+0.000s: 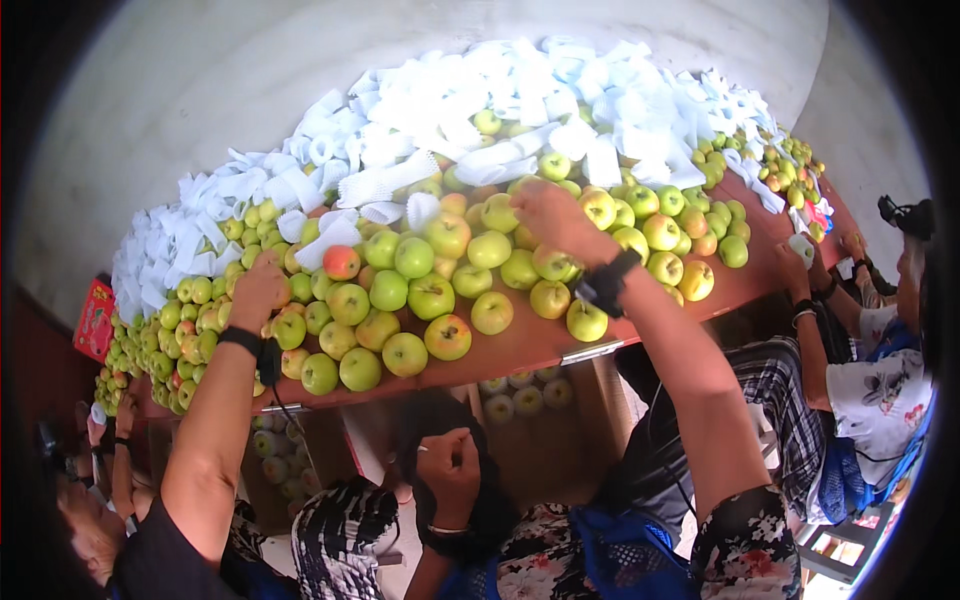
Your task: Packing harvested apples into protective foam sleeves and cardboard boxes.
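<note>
Right hand point(550, 212) is at the upper centre of the frame, over the heap of yellow-green apples point(490, 250), fingers bent downward beside one apple point(497, 213); the fingertips are hidden, so I cannot tell whether they grip it. A black wrist device point(605, 283) sits on that wrist. Lower, at the bottom centre, the left hand point(450, 470) is raised with curled fingers, away from the heap; whether anything is pinched there I cannot tell. The apples spread across the reddish-brown table point(520, 350) through the middle of the frame, some blushed red, with white foam sleeves point(385, 182) piled behind them along the top. Left of centre, a co-worker's hand point(258, 290) is among the apples. Below the table edge, an open cardboard box point(570, 455) holds pale-wrapped apples point(528, 402).
</note>
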`<state>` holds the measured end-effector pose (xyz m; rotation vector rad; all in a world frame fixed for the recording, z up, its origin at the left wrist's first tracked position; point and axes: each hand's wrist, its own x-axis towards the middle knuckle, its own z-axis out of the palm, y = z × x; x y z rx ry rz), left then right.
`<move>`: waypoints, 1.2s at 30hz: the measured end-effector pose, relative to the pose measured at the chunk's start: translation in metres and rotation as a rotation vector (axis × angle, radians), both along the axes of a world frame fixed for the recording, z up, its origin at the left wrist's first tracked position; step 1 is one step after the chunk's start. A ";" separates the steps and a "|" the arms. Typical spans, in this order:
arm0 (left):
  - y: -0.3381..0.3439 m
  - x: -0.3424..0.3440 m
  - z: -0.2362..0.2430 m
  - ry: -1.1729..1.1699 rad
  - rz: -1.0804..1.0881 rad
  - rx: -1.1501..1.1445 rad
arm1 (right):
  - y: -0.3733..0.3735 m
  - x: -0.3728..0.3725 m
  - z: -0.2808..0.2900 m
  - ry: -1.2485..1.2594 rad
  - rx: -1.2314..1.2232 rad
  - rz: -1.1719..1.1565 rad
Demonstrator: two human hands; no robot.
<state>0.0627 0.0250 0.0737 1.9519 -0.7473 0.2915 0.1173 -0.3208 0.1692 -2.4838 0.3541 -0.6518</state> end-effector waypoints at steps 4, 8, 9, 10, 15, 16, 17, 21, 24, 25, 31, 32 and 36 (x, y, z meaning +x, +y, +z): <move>0.001 0.002 -0.002 0.003 -0.006 0.001 | -0.034 0.050 0.008 0.499 -0.232 -0.087; 0.008 0.016 -0.015 0.005 0.005 0.011 | -0.047 0.092 0.005 0.776 -0.370 -0.062; 0.009 0.019 -0.017 0.005 0.008 0.014 | -0.049 0.100 0.004 0.775 -0.375 -0.053; 0.008 0.022 -0.018 0.007 0.005 0.016 | -0.054 0.105 0.000 0.804 -0.398 -0.030; 0.004 0.019 -0.017 0.023 -0.021 0.022 | -0.070 0.106 -0.007 0.826 -0.414 -0.013; 0.005 0.017 -0.014 0.029 -0.017 0.021 | -0.058 0.099 0.005 0.703 -0.460 -0.050; 0.006 0.014 -0.012 0.037 -0.016 0.018 | -0.056 0.093 0.006 0.699 -0.465 -0.048; 0.004 0.003 -0.005 0.051 -0.036 -0.001 | -0.050 0.045 0.007 -0.138 -0.313 0.027; 0.003 0.000 -0.003 0.003 0.014 -0.065 | -0.030 0.017 0.016 -0.350 0.132 -0.119; 0.002 -0.001 -0.004 0.009 -0.016 -0.061 | -0.025 0.008 0.016 -0.357 0.128 -0.127; 0.007 -0.010 0.001 0.108 -0.134 0.031 | 0.065 -0.066 0.021 -0.580 0.949 0.155; 0.005 -0.009 0.001 0.379 -0.196 -0.216 | 0.087 -0.080 0.025 -0.545 1.005 0.166; 0.006 -0.014 0.052 0.309 -0.239 -0.358 | 0.134 -0.139 0.012 -0.062 1.116 0.307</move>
